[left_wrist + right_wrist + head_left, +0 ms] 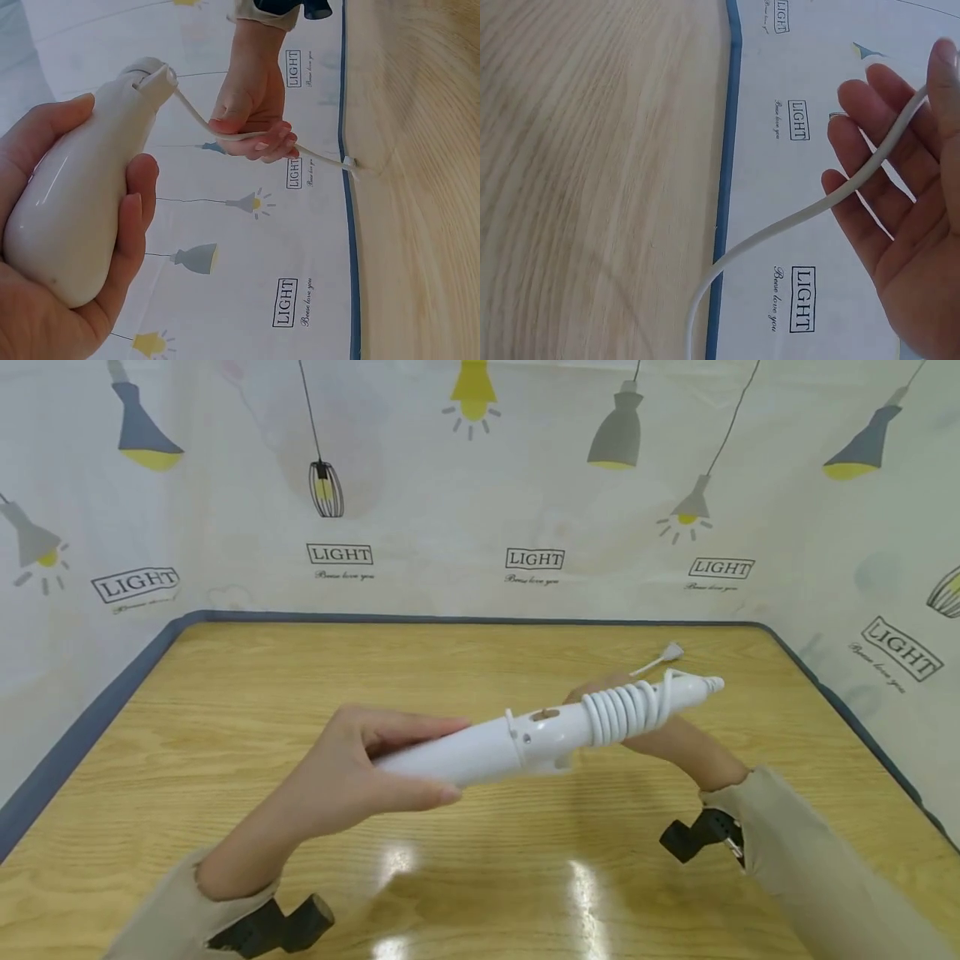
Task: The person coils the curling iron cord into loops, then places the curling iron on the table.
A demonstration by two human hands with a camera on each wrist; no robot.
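My left hand (337, 772) grips the thick end of a long white handheld corded appliance (457, 753), thumb on the near side and fingers on the far side. Several turns of white cord (618, 714) are wound round its narrower end, which tapers to a ribbed tip. Beyond the coils is my right hand (667, 742), partly hidden by them. From the left wrist, the appliance's rounded end (71, 217) fills the palm. In the right wrist view the loose cord (787, 223) crosses the fingers (881, 116) and passes under the thumb.
A white plug (671, 652) on a cord shows toward the back right, over the wooden table (300, 668). A lamp-printed white curtain (435, 510) surrounds the table at the back and sides, with a blue edge (480, 620) along its border.
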